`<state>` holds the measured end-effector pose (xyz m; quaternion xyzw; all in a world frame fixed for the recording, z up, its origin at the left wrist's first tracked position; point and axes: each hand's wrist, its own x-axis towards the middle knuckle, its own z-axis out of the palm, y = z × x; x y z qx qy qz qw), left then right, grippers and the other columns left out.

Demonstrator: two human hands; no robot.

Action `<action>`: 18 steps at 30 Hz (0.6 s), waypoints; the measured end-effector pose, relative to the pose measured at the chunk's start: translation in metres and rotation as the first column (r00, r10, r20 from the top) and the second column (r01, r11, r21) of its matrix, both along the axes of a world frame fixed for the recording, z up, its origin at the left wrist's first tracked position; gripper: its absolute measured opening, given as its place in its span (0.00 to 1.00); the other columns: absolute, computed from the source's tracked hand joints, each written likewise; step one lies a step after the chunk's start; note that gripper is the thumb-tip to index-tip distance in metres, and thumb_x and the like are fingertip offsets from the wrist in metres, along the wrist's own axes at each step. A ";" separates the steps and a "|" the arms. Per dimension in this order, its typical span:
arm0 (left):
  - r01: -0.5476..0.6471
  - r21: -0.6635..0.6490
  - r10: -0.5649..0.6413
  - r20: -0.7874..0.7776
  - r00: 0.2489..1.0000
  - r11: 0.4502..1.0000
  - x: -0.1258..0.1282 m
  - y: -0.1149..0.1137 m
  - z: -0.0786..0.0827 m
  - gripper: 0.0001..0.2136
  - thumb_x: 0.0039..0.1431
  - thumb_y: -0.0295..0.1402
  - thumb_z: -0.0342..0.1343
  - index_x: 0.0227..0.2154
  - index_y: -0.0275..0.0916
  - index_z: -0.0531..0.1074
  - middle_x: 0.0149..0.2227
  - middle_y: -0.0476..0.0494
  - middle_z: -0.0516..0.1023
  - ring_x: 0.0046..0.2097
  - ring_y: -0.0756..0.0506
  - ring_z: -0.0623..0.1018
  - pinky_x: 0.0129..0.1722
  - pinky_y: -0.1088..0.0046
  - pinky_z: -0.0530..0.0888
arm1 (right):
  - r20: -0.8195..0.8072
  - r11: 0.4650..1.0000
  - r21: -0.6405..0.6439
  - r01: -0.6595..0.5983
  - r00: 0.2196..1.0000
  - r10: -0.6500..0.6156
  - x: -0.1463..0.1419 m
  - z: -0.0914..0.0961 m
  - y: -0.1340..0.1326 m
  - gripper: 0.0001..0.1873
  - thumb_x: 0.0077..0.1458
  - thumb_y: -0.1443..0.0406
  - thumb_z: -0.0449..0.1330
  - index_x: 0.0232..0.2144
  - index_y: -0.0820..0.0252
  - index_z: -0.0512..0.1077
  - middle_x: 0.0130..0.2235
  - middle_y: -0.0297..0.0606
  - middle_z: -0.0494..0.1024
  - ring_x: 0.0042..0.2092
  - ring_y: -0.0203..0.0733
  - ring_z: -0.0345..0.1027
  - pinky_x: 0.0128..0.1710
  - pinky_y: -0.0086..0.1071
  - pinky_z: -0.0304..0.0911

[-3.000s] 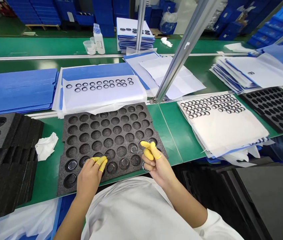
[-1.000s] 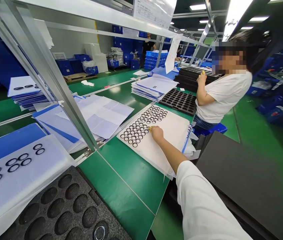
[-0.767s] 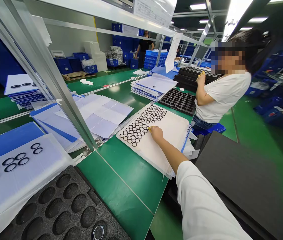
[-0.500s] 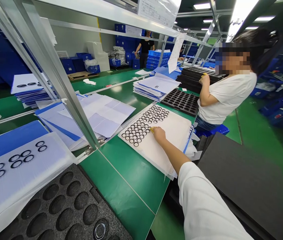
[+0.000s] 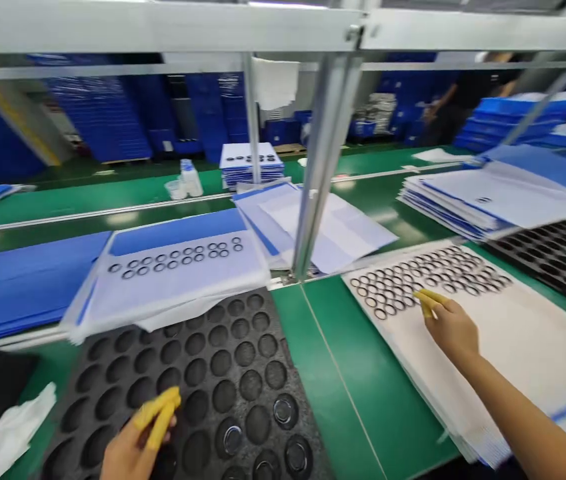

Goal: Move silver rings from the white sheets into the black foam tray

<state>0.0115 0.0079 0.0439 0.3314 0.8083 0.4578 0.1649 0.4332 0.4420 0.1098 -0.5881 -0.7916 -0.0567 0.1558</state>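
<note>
My left hand [image 5: 137, 440], with yellow finger cots on its fingertips, is over the black foam tray [image 5: 307, 407] of round pockets. Its thumb and finger are pinched together; anything between them is too small to make out. Several pockets near the tray's lower right hold round dark parts with shiny rims [image 5: 285, 410]. To the right, my right hand [image 5: 453, 330], also in yellow finger cots, reaches over a white sheet [image 5: 503, 360] with rows of black rings [image 5: 380, 313]. Its fingertips are closed together at the rings' edge, and whether one is gripped cannot be seen.
Behind the tray lies a white sheet [image 5: 187, 293] with rows of rings, beside blue sheets [image 5: 23, 287]. A metal post [image 5: 320, 167] stands between the two work areas. Crumpled white cloth [image 5: 15, 430] lies at lower left, and another black tray [image 5: 557, 260] at far right.
The view has swung left, bringing my left hand and more of the foam tray into sight. My right hand is still at the rings on the sheet. The nearby co-worker has left the view.
</note>
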 end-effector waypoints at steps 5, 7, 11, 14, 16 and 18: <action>-0.050 -0.008 0.037 -0.543 0.839 0.999 -0.111 0.052 0.024 0.25 0.68 0.48 0.44 0.55 0.38 0.74 0.53 0.32 0.82 0.52 0.35 0.82 0.54 0.54 0.80 | -0.023 0.793 0.040 -0.608 0.792 0.609 -0.067 -0.004 -0.012 0.17 0.64 0.66 0.54 0.37 0.43 0.82 0.47 0.44 0.84 0.48 0.46 0.78 0.49 0.42 0.73; -0.072 -0.019 0.046 -0.594 0.803 0.997 -0.153 0.074 0.026 0.24 0.69 0.43 0.42 0.58 0.36 0.72 0.58 0.29 0.78 0.61 0.34 0.77 0.61 0.50 0.74 | 0.001 0.676 0.044 -0.736 0.677 0.736 -0.114 -0.003 -0.022 0.16 0.64 0.66 0.54 0.42 0.43 0.82 0.48 0.41 0.84 0.50 0.45 0.77 0.52 0.42 0.74; -0.083 -0.073 0.014 -0.656 0.754 0.994 -0.209 0.097 0.012 0.21 0.67 0.37 0.45 0.56 0.33 0.73 0.60 0.24 0.75 0.63 0.31 0.74 0.62 0.46 0.71 | 0.080 0.626 0.022 -0.780 0.625 0.776 -0.225 -0.005 -0.044 0.20 0.66 0.68 0.52 0.54 0.55 0.78 0.56 0.48 0.80 0.58 0.50 0.73 0.60 0.47 0.70; -0.049 -0.107 -0.039 -0.694 0.719 0.993 -0.228 0.091 -0.003 0.18 0.66 0.35 0.47 0.52 0.34 0.75 0.54 0.26 0.79 0.59 0.31 0.77 0.58 0.46 0.74 | 0.103 0.650 0.024 -0.759 0.649 0.754 -0.296 -0.013 -0.053 0.23 0.66 0.68 0.54 0.61 0.62 0.73 0.61 0.53 0.75 0.63 0.52 0.68 0.63 0.48 0.65; -0.011 -0.118 -0.079 -0.723 0.687 0.993 -0.234 0.081 -0.009 0.17 0.66 0.34 0.48 0.50 0.35 0.76 0.52 0.28 0.80 0.56 0.32 0.78 0.57 0.47 0.75 | 0.114 0.662 0.016 -0.749 0.660 0.743 -0.328 -0.018 -0.056 0.24 0.66 0.69 0.55 0.62 0.63 0.71 0.62 0.54 0.74 0.64 0.54 0.66 0.62 0.48 0.66; 0.018 -0.122 -0.104 -0.749 0.655 0.992 -0.239 0.068 -0.012 0.15 0.65 0.31 0.48 0.49 0.37 0.77 0.49 0.31 0.81 0.53 0.33 0.79 0.56 0.49 0.76 | 0.121 0.660 0.001 -0.751 0.655 0.745 -0.345 -0.021 -0.058 0.22 0.66 0.70 0.55 0.59 0.61 0.75 0.58 0.51 0.78 0.60 0.53 0.70 0.59 0.46 0.67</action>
